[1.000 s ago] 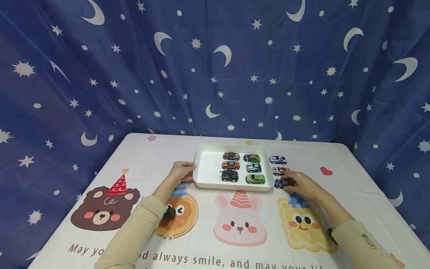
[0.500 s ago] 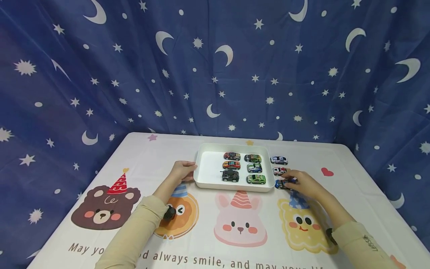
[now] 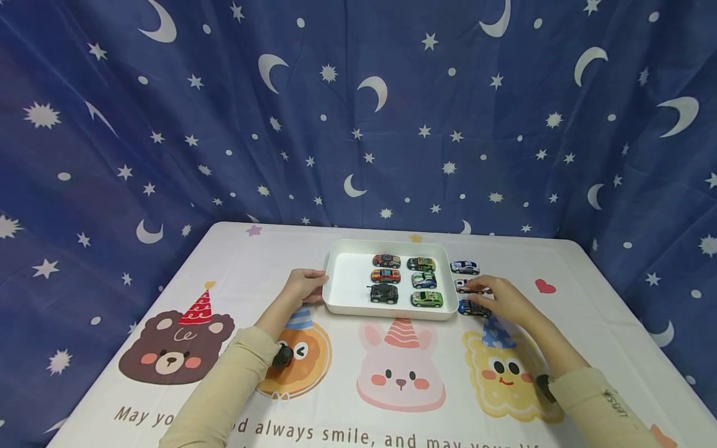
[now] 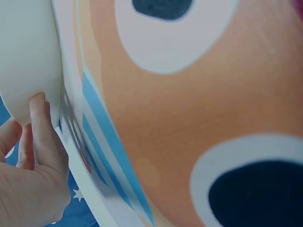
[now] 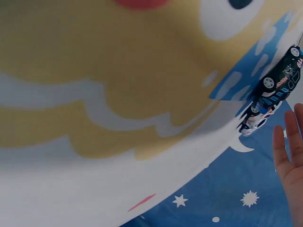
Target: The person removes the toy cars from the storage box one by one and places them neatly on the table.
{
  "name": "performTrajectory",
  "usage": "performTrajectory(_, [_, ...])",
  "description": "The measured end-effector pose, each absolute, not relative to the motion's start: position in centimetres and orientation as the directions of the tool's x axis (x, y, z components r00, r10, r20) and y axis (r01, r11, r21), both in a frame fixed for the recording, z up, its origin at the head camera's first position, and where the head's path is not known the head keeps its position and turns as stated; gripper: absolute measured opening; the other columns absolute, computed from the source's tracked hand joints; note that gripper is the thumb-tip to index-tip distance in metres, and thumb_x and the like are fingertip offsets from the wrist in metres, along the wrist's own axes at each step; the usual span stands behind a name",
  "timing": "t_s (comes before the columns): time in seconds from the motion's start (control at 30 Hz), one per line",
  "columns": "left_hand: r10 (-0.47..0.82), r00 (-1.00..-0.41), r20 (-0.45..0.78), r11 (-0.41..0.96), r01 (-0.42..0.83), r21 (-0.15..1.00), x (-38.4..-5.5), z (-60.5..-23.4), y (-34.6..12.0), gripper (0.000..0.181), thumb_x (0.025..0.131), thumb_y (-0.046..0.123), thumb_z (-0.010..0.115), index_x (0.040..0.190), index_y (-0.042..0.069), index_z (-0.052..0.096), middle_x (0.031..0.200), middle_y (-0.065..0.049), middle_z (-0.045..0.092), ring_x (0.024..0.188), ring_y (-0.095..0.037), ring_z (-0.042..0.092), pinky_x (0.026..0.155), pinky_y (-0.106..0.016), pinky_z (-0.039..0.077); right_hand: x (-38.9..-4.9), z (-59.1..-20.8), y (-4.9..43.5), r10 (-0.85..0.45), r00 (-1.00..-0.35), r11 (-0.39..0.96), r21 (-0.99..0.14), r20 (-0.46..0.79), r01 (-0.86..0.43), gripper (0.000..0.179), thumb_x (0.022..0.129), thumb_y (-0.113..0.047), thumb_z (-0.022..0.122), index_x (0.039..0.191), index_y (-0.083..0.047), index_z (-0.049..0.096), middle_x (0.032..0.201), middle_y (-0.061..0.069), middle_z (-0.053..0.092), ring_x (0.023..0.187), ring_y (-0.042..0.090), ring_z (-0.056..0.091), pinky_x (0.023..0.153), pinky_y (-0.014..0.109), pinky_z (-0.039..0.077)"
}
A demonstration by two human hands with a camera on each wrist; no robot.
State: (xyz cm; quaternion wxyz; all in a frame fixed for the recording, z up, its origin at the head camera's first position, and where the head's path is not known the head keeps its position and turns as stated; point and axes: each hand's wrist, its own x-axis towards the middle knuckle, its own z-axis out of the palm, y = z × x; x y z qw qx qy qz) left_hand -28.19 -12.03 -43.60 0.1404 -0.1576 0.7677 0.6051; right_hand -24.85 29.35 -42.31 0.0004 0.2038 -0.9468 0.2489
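A shallow white tray [image 3: 392, 312] holds several toy cars in two columns. My left hand [image 3: 305, 286] grips its left end, with the thumb [image 4: 40, 111] against the wall and the fingers at the edge. To the tray's right three toy cars stand in a column: a white one [image 3: 465, 267], a white-and-red one [image 3: 462, 285] and a dark blue one [image 3: 473, 307]. My right hand [image 3: 501, 300] is over the near two, its fingertips partly hiding the white-and-red car. In the right wrist view its fingers [image 5: 280, 146] are fairly straight, apart from the blue car.
In the tray, a black car [image 3: 383, 293] sits nearest in the left column and a green car [image 3: 427, 299] in the right. The table wears a white cloth [image 3: 336, 373] with printed cartoon faces. A blue star-patterned curtain [image 3: 358, 155] hangs behind.
My right hand has drawn back from the dark blue car and shifted a little away from me, over the white-and-red one. The left hand and the tray have stayed put.
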Motion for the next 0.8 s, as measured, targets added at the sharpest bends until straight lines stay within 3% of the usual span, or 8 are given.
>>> performTrajectory(0.8, [-0.077, -0.913, -0.401, 0.217, -0.408, 0.887, -28.3, -44.0, -12.1, 0.033, 0.092, 0.014, 0.062, 0.122, 0.002, 0.06, 0.09, -0.008, 0.067, 0.063, -0.007, 0.062, 0.052, -0.017, 0.057, -25.5, -40.9, 27.1, -0.408, -0.898, 0.733, -0.527, 0.165, -0.43, 0.025, 0.089, -0.005, 0.062, 0.112, 0.005, 0.063, 0.109, 0.022, 0.065, 0.096, 0.034, 0.062, 0.083, 0.05, 0.056])
